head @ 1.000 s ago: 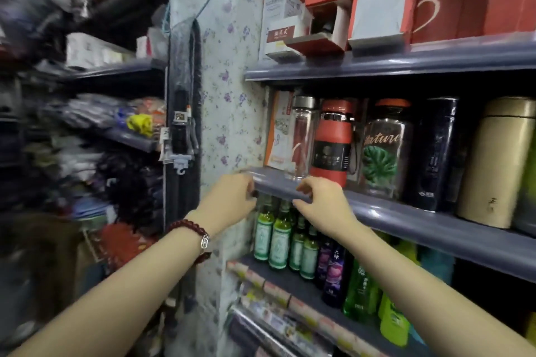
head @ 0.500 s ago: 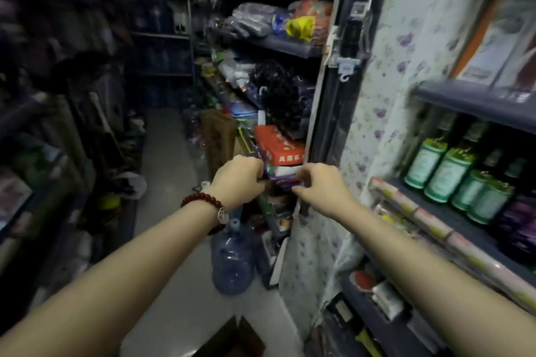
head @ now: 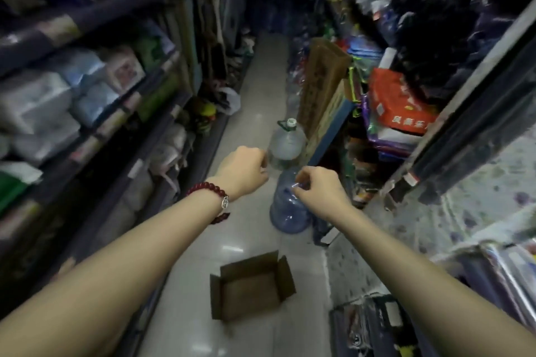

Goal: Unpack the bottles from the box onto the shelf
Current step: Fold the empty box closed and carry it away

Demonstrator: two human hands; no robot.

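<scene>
Brown cardboard box (head: 251,287) sits open on the pale tiled floor (head: 255,78) of the aisle, nothing visible inside. Above it both hands hover — left hand (head: 243,172) loosely curled, right hand (head: 318,189) fingers pinched together; whether they grip anything is unclear.

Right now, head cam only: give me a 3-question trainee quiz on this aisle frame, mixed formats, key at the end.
1. True or false: bottles can be seen standing inside the cardboard box on the floor.
2. Multiple choice: the red bead bracelet is worn on A) the left wrist, B) the right wrist, C) neither wrist.
3. Short answer: what two large containers stand on the floor past the left hand and the right hand?

Key
1. False: the box lies open and its visible inside looks bare.
2. A.
3. Two big water jugs: a blue one nearer, and a clear one with a white cap behind it.
</scene>
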